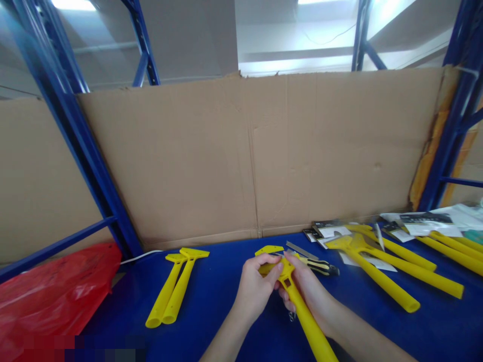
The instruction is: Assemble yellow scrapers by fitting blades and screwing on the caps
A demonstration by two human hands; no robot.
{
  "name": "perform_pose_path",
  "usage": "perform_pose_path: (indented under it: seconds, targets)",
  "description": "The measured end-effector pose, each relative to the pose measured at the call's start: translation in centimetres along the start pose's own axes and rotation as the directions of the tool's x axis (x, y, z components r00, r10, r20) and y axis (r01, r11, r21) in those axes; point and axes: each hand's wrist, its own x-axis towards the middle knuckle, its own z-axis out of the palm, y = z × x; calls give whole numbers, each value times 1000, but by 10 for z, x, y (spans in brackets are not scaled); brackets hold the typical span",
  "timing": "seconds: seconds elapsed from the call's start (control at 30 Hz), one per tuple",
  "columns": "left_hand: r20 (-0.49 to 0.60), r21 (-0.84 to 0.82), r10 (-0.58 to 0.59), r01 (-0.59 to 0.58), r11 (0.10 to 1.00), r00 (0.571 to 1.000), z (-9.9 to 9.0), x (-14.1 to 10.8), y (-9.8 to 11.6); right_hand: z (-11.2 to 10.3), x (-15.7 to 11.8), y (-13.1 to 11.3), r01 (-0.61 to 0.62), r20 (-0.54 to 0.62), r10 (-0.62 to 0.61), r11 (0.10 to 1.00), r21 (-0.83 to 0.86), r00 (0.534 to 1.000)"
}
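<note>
Left hand: thumb and fingers of the left hand (pixel 258 281) pinching one side of the head of a yellow plastic T-shaped tool with a long round handle (pixel 306 319)
Right hand: the right hand (pixel 307 284) curled around the tool's neck from the other side, thumb up by the head, fingertips showing beneath
Held tool: in both hands above the blue tabletop (pixel 219 301), handle slanting down toward the person
Just beyond the hands: a flat yellow plastic piece (pixel 268 249), a thin grey strip (pixel 301 249) and a black-and-cream cutter (pixel 322 267)
Left pair: two similar yellow tools (pixel 180 286) lying side by side, touching
Right pile: more yellow handles (pixel 392 284) among black-and-white packets (pixel 426 222)
Far left: a shiny red plastic sheet or bag (pixel 56 286)
Behind: a brown cardboard panel (pixel 188 161) between blue metal posts (pixel 88 151)
</note>
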Motion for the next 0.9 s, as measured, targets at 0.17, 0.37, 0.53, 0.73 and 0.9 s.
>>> perform_pose_path:
  seconds: [0.17, 0.37, 0.53, 0.73, 0.9]
  targets:
    - [12, 58, 93, -94, 994, 996, -6, 0, -3, 1, 0, 0, 57, -17, -57, 998, 3, 998]
    - [49, 58, 109, -112, 992, 993, -10, 0, -2, 5, -7, -5, 100, -85, -111, 987, -122, 990]
    - [11, -153, 11, -10, 988, 1000, -11, 3, 3, 7, -9, -9, 142, -97, -158, 978, -152, 983]
    - [95, -250, -167, 186, 950, 981, -13, 5, 6, 5, -8, -7, 143, -114, -160, 979, -143, 981]
    - [16, -251, -159, 158, 955, 987, -12, 6, 7, 0, -7, -6, 114, -47, -122, 982, -150, 991]
